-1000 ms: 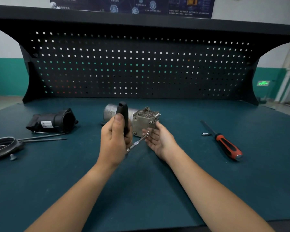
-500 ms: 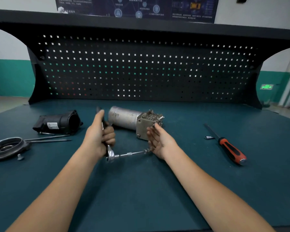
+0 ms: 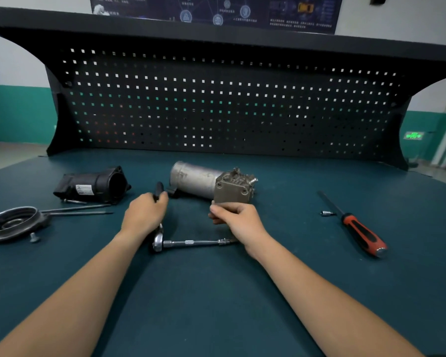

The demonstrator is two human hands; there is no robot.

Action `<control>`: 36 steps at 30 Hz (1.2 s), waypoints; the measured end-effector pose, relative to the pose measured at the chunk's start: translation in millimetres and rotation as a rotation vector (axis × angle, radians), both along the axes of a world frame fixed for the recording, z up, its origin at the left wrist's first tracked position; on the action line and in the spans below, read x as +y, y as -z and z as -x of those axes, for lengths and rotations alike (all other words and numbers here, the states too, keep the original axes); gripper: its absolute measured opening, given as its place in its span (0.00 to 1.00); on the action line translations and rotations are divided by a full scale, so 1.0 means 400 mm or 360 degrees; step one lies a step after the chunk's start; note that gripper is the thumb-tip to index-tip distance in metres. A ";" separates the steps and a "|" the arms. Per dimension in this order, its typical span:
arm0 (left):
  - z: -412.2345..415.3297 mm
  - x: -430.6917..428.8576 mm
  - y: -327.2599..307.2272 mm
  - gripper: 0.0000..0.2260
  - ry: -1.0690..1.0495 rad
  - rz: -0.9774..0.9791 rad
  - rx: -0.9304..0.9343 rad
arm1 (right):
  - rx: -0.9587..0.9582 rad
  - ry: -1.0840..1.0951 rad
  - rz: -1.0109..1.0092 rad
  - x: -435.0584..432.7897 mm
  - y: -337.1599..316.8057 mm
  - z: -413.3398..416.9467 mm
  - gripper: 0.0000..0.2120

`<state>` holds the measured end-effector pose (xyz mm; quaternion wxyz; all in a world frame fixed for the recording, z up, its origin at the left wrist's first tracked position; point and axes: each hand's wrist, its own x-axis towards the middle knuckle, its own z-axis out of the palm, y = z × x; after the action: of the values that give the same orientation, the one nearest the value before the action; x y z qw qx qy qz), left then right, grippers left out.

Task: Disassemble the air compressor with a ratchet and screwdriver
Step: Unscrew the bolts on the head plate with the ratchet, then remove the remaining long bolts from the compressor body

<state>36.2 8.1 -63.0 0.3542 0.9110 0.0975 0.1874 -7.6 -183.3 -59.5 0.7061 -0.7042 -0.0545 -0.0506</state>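
Near the left edge of the dark teal table (image 3: 216, 318) lies a black plastic housing (image 3: 93, 186). The left hand (image 3: 146, 215) curls its fingers round the black-handled chrome ratchet (image 3: 188, 242), whose head rests mid-table. The silver cylindrical air compressor (image 3: 198, 180) lies just behind. The right hand (image 3: 236, 219) has its fingers curled before it; whether they pinch anything cannot be told. A red-and-black screwdriver (image 3: 358, 231) lies toward the right edge.

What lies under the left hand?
The ratchet: its black handle end sticks out beyond the left hand, its head and extension show nearer. The handle's middle is covered.
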 end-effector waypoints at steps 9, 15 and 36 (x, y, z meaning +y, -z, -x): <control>0.035 -0.013 -0.006 0.14 0.0063 -0.0374 0.0007 | -0.0146 0.0036 0.0394 0.007 0.032 0.002 0.08; 0.117 -0.054 -0.060 0.08 0.0973 -0.0064 -0.0225 | -0.0301 -0.0078 0.0603 0.008 0.027 0.004 0.08; 0.213 0.260 -0.070 0.04 0.0400 0.0099 -0.0242 | -0.0646 -0.0539 0.1471 -0.002 0.009 0.052 0.13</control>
<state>-49.1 112.0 -34.8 0.4094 0.8877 -0.0386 0.2069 -28.6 -183.9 -63.1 0.2958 -0.8992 -0.3197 -0.0419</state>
